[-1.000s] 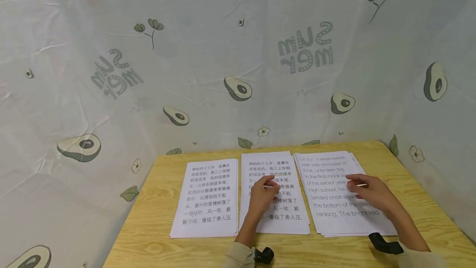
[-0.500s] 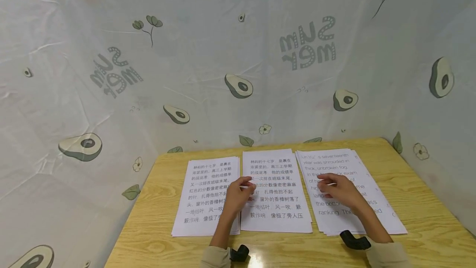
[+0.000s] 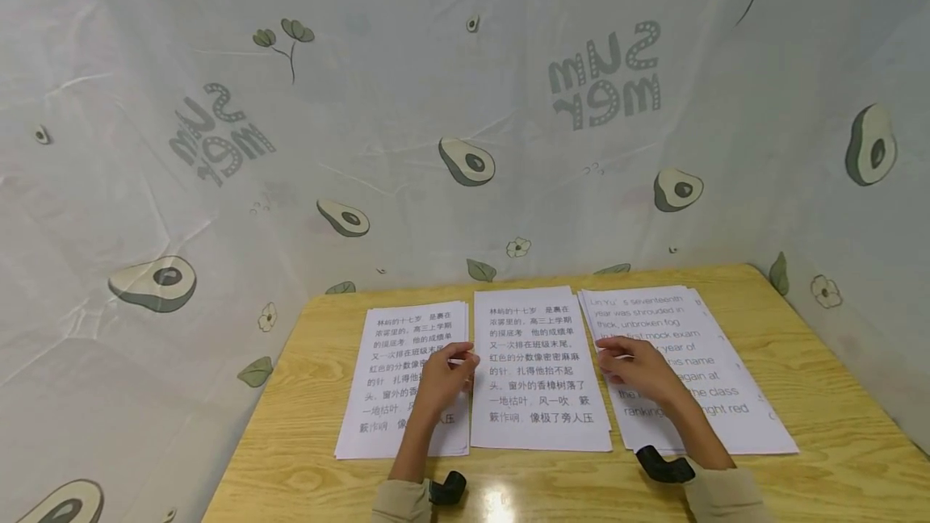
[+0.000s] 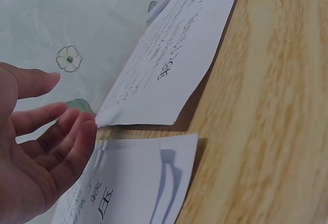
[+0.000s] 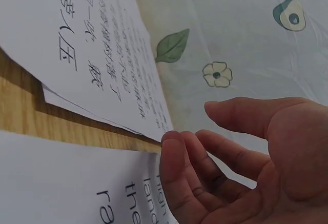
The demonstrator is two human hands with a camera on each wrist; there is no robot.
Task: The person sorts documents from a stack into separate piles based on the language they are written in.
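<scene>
Three stacks of printed paper lie side by side. My left hand (image 3: 439, 378) is over the right part of the left stack (image 3: 366, 402), which bears Chinese text. Above the left edge of the English-text stack (image 3: 741, 390) is my right hand (image 3: 643, 370). Between the hands lies the middle stack (image 3: 534, 378), also in Chinese. Both wrist views show loosely bent fingers with the thumb apart and nothing held, on the left hand (image 4: 25, 178) and the right hand (image 5: 287, 157) alike. Some print beneath each hand is hidden.
A wood-grain table (image 3: 269, 474) carries the stacks. A pale curtain (image 3: 407, 103) with avocado and leaf prints hangs behind it and along both sides. Black curved pieces sit at both wrists, the left piece (image 3: 447, 488) and the right piece (image 3: 664, 465).
Both hands have shifted left: the left hand from the middle stack to the left one, the right hand towards the left edge of the English stack. The papers lie as before; the head view shifts slightly.
</scene>
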